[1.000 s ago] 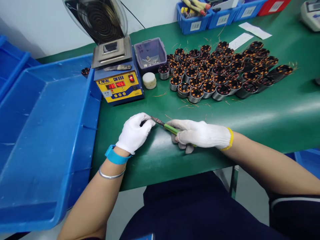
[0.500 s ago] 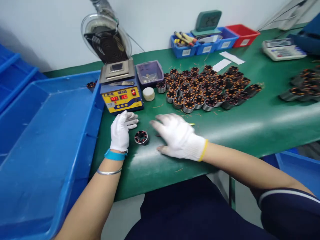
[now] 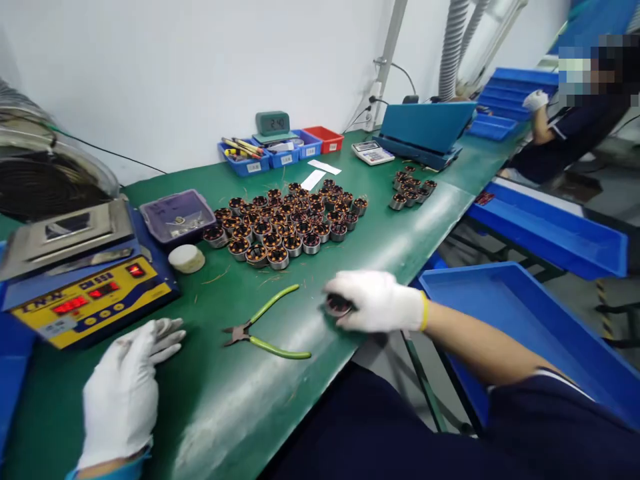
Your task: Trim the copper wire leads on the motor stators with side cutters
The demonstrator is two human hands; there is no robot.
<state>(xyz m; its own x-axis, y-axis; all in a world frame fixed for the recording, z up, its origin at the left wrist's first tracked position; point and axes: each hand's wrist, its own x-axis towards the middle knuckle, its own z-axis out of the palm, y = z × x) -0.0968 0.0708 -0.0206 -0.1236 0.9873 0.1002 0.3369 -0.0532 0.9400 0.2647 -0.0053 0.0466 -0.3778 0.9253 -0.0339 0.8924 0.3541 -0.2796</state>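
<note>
My right hand [image 3: 367,300], in a white glove, is closed around a motor stator [image 3: 339,305], a short metal ring with dark windings inside, near the table's front edge. Resting on the green table at the lower left is my gloved left hand [image 3: 125,390], its fingers stretched out and nothing in them. Between the hands lie wire cutters [image 3: 267,327] with green handles, jaws pointing left and handles spread. Behind them stands a dense cluster of similar stators [image 3: 285,227] with copper windings.
A yellow-and-blue solder pot [image 3: 100,293] stands left, beside a purple bin [image 3: 177,217] and a round white block [image 3: 187,258]. Small bins [image 3: 243,163] and a clock [image 3: 273,124] line the wall. More stators [image 3: 411,190] stand farther right. A co-worker [image 3: 560,133] sits beyond; blue trays [image 3: 500,270] are below.
The camera view has turned right. My right hand has taken hold of the single stator and moved it rightward, uncovering the wire cutters. My left hand stays near the solder pot.
</note>
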